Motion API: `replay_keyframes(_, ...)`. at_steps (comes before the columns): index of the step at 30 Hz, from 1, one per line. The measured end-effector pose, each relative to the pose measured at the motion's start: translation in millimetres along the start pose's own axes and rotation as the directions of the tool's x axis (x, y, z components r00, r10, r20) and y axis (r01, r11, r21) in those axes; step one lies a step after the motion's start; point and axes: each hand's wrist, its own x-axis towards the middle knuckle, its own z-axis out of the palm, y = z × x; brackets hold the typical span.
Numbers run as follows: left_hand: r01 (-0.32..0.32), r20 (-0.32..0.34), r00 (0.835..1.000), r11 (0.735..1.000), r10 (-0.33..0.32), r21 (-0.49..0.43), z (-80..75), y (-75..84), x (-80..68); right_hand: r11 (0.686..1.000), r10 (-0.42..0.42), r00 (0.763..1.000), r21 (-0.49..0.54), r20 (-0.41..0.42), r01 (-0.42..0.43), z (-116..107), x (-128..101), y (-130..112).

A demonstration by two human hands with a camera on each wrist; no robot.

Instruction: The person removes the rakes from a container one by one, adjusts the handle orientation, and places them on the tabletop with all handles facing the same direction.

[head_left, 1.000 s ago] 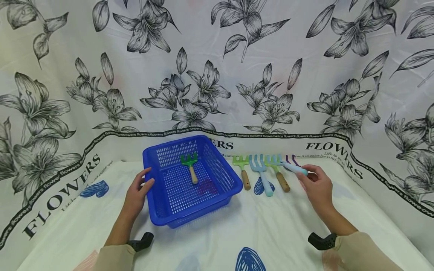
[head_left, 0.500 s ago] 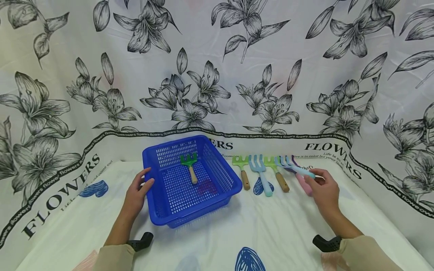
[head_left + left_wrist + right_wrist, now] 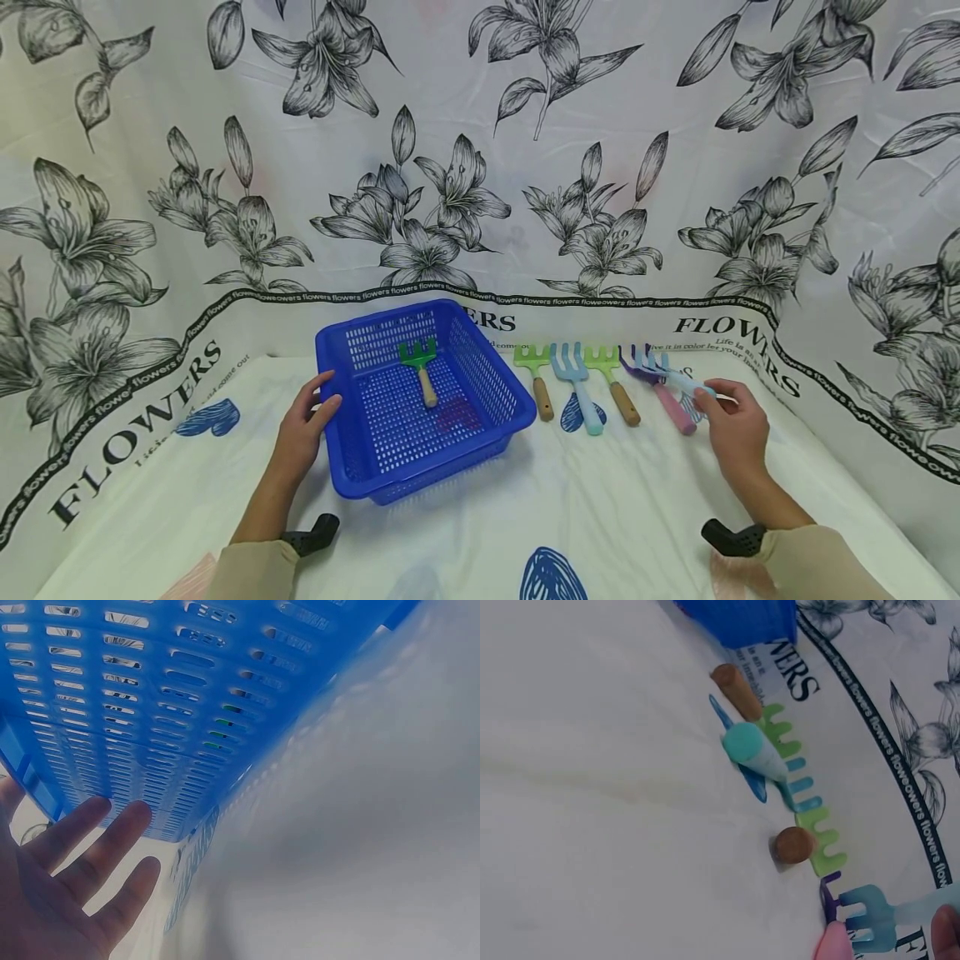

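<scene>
A blue mesh basket stands left of centre, and a green rake with a wooden handle lies inside it. My left hand rests with straight fingers against the basket's left wall. At the right, my right hand pinches the handle of a light blue rake, holding it over a purple fork with a pink handle. The right wrist view shows the light blue rake's head above the purple fork.
Three hand tools lie in a row right of the basket: a green rake, a blue fork with a teal handle, and a green fork. A flower-print cloth covers the table and rises behind as a backdrop.
My right hand has carried the light blue rake to the right, uncovering the purple fork with the pink handle. The left hand and the basket have stayed put.
</scene>
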Motion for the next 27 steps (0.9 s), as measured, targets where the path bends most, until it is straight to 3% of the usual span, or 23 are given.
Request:
replay_keyframes(11, -0.002, 0.001, 1.0, 1.0, 0.002, 0.0, 0.0, -0.7, -0.4, 0.998, 0.057, 0.997, 0.044, -0.046, -0.055, -3.4, 4.4, 6.9)
replay_keyframes(18, -0.034, 0.006, 0.999, 0.999, 0.034, -0.02, 0.2, -1.2, -1.1, 0.996, 0.082, 0.995, -0.036, -0.052, -0.084, -7.2, 6.8, 14.6)
replay_keyframes(27, -0.02, 0.006, 1.0, 1.0, 0.02, -0.022, 0.0, -0.4, -1.7, 0.992, 0.075, 0.993, -0.092, -0.093, -0.084, -9.7, 10.0, 18.8)
